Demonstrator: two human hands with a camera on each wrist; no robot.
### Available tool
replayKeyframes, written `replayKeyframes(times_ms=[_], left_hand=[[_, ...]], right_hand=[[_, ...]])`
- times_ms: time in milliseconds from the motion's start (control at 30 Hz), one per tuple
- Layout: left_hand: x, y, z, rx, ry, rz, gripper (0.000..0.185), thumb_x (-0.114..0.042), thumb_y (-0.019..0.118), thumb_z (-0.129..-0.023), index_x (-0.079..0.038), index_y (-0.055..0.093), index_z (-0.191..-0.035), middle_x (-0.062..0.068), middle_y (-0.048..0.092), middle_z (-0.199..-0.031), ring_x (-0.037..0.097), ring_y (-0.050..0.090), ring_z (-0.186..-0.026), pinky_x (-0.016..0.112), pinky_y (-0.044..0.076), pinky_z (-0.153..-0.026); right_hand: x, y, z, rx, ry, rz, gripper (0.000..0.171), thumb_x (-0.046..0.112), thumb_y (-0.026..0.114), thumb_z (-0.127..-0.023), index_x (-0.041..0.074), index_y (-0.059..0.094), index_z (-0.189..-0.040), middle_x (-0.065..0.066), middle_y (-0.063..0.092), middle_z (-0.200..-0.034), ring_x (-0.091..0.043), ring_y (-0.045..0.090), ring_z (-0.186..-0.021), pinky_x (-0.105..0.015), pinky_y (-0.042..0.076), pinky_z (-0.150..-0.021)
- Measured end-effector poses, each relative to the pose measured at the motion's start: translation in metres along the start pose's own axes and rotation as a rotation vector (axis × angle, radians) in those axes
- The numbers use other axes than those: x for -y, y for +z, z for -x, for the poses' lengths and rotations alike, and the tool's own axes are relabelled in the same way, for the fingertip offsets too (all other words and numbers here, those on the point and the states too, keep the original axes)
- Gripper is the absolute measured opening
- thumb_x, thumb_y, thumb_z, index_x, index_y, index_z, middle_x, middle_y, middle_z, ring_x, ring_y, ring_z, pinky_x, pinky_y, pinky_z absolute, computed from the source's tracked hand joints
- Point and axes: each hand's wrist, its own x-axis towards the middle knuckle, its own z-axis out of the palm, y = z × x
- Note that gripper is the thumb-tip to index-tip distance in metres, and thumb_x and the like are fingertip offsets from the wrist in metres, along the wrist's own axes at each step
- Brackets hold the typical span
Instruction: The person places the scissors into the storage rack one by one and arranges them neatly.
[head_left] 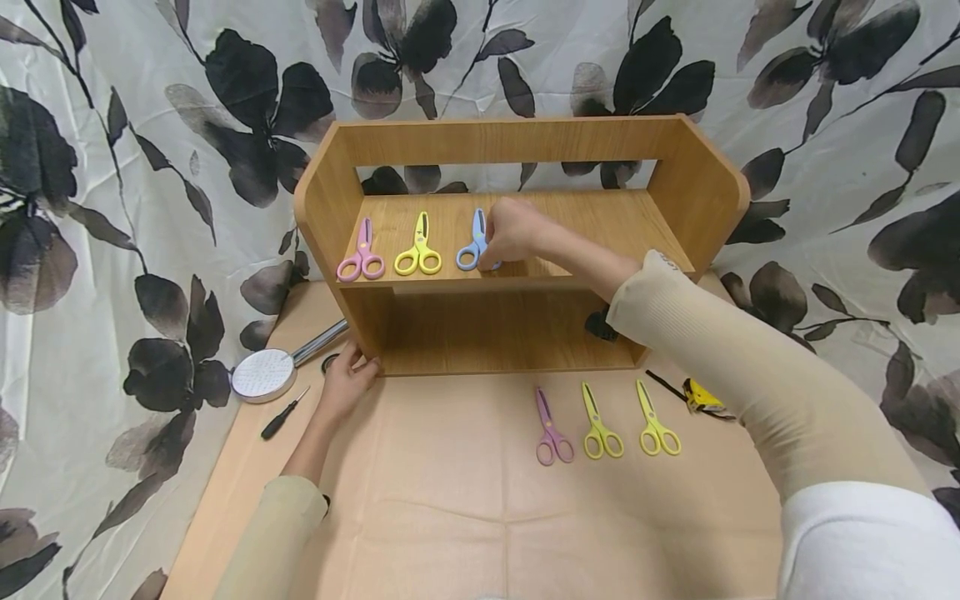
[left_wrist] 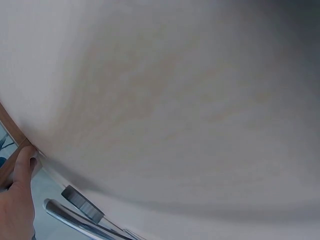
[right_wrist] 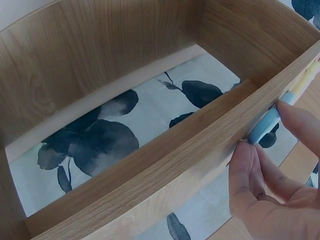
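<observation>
Your right hand (head_left: 513, 233) has its fingers curled onto the blue scissors (head_left: 472, 243), pinching them at the handle loops on the upper board of the wooden shelf (head_left: 525, 142). They lie flat under your fingertips, just beyond the shelf's front edge. They look like small plastic-handled scissors: light, stiff and a little slick, so I'd judge the loops the safest hold (the blade end is narrow and may pivot). To your hand's left sit the yellow scissors (head_left: 419, 247) and pink scissors (head_left: 362, 252). Your left hand (head_left: 347, 385) grips the shelf's lower left corner, fingers wrapped on its edge.
</observation>
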Motion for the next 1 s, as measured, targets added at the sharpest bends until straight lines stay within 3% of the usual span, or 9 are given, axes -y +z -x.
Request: replayKeyframes(times_ms=[167,300,467,533,633,700,767,1000], left_hand=[[-0.001,0.001,0.001,-0.001,-0.005,-0.003,0.063,-0.01,0.058,-0.104,-0.021,0.036,-0.162,0.029,0.041,-0.16,0.046,0.058,-0.133,0.035,0.062,-0.095],[-0.003,0.0,0.001,-0.004,-0.014,-0.004,0.062,-0.011,0.058,-0.104,-0.021,0.037,-0.162,0.029,0.041,-0.16,0.046,0.058,-0.134,0.033,0.062,-0.095],[-0.003,0.001,0.001,-0.006,-0.028,-0.016,0.062,-0.011,0.057,-0.105,-0.02,0.036,-0.162,0.028,0.04,-0.161,0.045,0.057,-0.135,0.032,0.062,-0.095],[-0.002,0.001,0.001,-0.006,-0.032,-0.019,0.062,-0.011,0.057,-0.105,-0.02,0.036,-0.162,0.028,0.04,-0.161,0.045,0.058,-0.135,0.032,0.061,-0.095],[-0.001,0.001,0.001,-0.006,-0.029,-0.021,0.062,-0.012,0.057,-0.105,-0.019,0.035,-0.163,0.029,0.039,-0.161,0.045,0.057,-0.135,0.028,0.061,-0.093],[-0.001,0.001,0.001,-0.009,-0.025,-0.023,0.062,-0.012,0.057,-0.105,-0.019,0.035,-0.163,0.029,0.04,-0.161,0.045,0.057,-0.135,0.024,0.061,-0.091],[-0.001,0.001,0.001,-0.01,-0.018,-0.026,0.063,-0.012,0.057,-0.105,-0.019,0.035,-0.163,0.029,0.04,-0.161,0.046,0.057,-0.135,0.022,0.06,-0.09],[-0.002,0.001,0.001,-0.004,0.0,-0.029,0.065,-0.011,0.057,-0.104,-0.02,0.033,-0.164,0.03,0.039,-0.161,0.047,0.057,-0.135,0.037,0.061,-0.097]], right_hand=[[-0.001,0.0,0.0,0.003,-0.003,-0.003,0.029,0.024,0.084,-0.081,0.011,0.063,-0.067,0.011,0.049,-0.057,-0.01,0.043,-0.068,-0.022,0.033,-0.059],[-0.002,0.0,0.002,0.019,-0.022,-0.02,0.044,0.024,0.084,-0.082,0.016,0.05,-0.056,0.011,0.037,-0.051,-0.007,0.032,-0.056,-0.022,0.025,-0.054],[-0.007,0.001,0.008,0.034,-0.031,-0.08,0.053,0.025,0.086,-0.084,0.015,0.042,-0.056,0.009,0.028,-0.053,-0.006,0.023,-0.053,-0.022,0.018,-0.052],[-0.01,0.002,0.014,0.027,-0.034,-0.105,0.047,0.024,0.086,-0.084,0.012,0.047,-0.062,0.006,0.031,-0.057,-0.009,0.027,-0.056,-0.024,0.02,-0.053],[-0.015,0.006,0.029,-0.009,-0.043,-0.142,0.03,0.025,0.086,-0.084,0.002,0.066,-0.087,-0.001,0.052,-0.074,-0.015,0.046,-0.07,-0.027,0.04,-0.063],[-0.021,0.01,0.04,-0.031,-0.056,-0.182,0.042,0.024,0.085,-0.084,-0.004,0.068,-0.111,-0.01,0.064,-0.096,-0.021,0.057,-0.089,-0.034,0.051,-0.081],[-0.028,0.015,0.053,-0.058,-0.07,-0.242,0.058,0.022,0.085,-0.085,-0.007,0.061,-0.13,-0.017,0.065,-0.118,-0.027,0.059,-0.108,-0.041,0.052,-0.101],[-0.058,0.05,0.096,-0.151,-0.095,-0.471,0.059,0.016,0.083,-0.089,-0.002,0.057,-0.138,-0.018,0.063,-0.132,-0.032,0.06,-0.124,-0.047,0.051,-0.112]])
